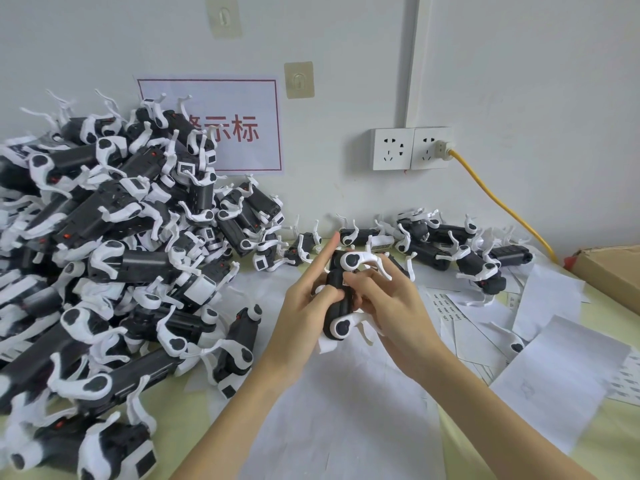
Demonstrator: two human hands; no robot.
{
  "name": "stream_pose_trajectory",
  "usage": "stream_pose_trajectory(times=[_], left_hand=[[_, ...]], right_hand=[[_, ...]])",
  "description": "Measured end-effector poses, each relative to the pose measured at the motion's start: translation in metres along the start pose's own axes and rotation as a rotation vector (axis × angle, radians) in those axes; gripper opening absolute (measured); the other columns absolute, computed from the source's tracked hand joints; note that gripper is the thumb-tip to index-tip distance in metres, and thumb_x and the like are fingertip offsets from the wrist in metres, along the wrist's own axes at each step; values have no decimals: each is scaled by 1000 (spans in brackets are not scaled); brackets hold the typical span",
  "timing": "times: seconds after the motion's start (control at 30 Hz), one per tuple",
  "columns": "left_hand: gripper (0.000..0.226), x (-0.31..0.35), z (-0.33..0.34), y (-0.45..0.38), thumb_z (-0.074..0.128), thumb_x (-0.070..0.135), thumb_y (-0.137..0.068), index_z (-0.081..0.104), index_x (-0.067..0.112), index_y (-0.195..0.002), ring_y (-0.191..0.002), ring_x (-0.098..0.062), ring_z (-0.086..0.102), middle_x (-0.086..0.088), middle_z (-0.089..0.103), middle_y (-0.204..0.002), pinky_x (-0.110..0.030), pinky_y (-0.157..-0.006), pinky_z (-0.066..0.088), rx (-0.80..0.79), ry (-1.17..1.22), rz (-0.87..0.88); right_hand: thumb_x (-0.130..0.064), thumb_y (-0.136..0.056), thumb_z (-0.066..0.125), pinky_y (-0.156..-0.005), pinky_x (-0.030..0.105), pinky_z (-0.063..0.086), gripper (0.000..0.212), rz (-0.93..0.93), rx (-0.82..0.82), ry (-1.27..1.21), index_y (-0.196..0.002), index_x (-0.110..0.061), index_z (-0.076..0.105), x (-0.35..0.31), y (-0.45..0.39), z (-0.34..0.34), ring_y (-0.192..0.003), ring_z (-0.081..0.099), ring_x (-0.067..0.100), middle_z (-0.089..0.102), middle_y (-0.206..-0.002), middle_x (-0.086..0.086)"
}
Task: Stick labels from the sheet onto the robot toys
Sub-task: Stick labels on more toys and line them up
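Note:
A black-and-white robot toy (341, 308) is held upright above the table at centre. My left hand (304, 306) grips its body from the left, with the index finger sticking straight out and up. My right hand (391, 303) holds the toy from the right, and its thumb and fingers press on the black body around a small white label (345, 283). A label sheet (446, 308) with rows of small printed labels lies on the table just right of my hands, partly under loose paper.
A large heap of robot toys (104, 254) fills the left side. A row of more toys (450, 247) lies along the wall. White backing sheets (561, 379) are scattered at right. A cardboard box (613, 271) and a yellow cable (502, 202) sit at far right.

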State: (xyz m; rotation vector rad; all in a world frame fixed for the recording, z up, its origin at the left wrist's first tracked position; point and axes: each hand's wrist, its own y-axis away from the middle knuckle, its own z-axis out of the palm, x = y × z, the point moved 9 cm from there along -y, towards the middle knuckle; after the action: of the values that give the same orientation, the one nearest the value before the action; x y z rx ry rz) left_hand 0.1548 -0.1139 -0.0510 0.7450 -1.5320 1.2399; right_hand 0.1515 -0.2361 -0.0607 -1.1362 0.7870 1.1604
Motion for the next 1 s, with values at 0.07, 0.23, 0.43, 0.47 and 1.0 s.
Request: stream_pose_trajectory(times=[0.07,0.23,0.43,0.47,1.0], left_hand=[[73,1,-2,-1,42,-6,-102,52,47,-152,-90,-15,62,9,70,-98,-15,-75,50,9,-15,6],[72,3,-6,-1,39,-7,-103,52,45,-152,-88,-15,58,2,70,-101,-14,-77,50,20,6,5],[72,5,-2,2,36,-10,-103,48,38,-156,-115,-19,71,-12,72,-131,-19,-87,55,7,39,-3],[72,4,-1,1,37,-10,-103,48,38,-156,-110,-20,71,-12,73,-128,-19,-86,55,4,38,-7],[71,2,-4,-2,36,-5,-104,51,45,-152,-105,-18,68,-2,75,-109,-26,-96,52,-11,9,-30]], right_hand=[[-17,-95,74,-52,17,44,8,1,-15,13,-102,-18,72,1,0,1,-69,54,19,60,-89,12],[-18,-100,63,-73,27,47,8,50,-79,-113,-100,-14,69,4,-3,2,-79,51,21,53,-86,8],[-21,-91,77,-72,33,57,21,-27,-44,50,-110,-15,69,2,0,3,-82,60,24,54,-90,13],[-22,-90,77,-69,31,56,20,-29,-35,50,-108,-16,69,2,0,2,-79,59,22,56,-88,12],[-21,-96,75,-74,27,54,10,-91,-36,119,-103,-17,69,-1,-1,-2,-74,60,20,63,-82,7]])
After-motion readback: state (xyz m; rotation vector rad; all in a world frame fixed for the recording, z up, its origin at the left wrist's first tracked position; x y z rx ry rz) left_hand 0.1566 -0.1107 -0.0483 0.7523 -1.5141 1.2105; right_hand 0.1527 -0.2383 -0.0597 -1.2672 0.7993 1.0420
